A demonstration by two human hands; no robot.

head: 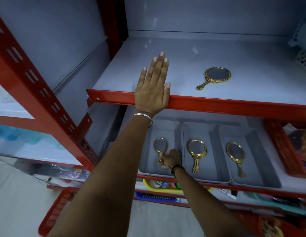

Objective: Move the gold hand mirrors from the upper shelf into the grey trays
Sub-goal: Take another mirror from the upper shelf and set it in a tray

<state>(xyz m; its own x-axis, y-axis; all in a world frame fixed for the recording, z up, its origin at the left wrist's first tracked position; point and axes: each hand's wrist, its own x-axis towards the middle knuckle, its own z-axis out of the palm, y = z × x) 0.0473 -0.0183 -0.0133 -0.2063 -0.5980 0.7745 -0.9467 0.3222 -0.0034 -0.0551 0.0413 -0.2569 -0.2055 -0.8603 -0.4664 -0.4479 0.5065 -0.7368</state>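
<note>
While the L hand (153, 86) lies flat and open on the upper shelf's (251, 93) front edge, prob. for support, the R hand (171, 159) pinches a mirror's (160, 149) handle in the left tray (145, 168), placing it. One mirror (215, 77) remains on the shelf nr the front edge.

dim bluish light, blurred warped edges

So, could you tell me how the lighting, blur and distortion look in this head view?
Head view: dim bluish light; faint glare streaks on the upper shelf; wide-angle lens bends the red rack post; bottom-left edges blurred; gold mirrors stay sharp.
</note>
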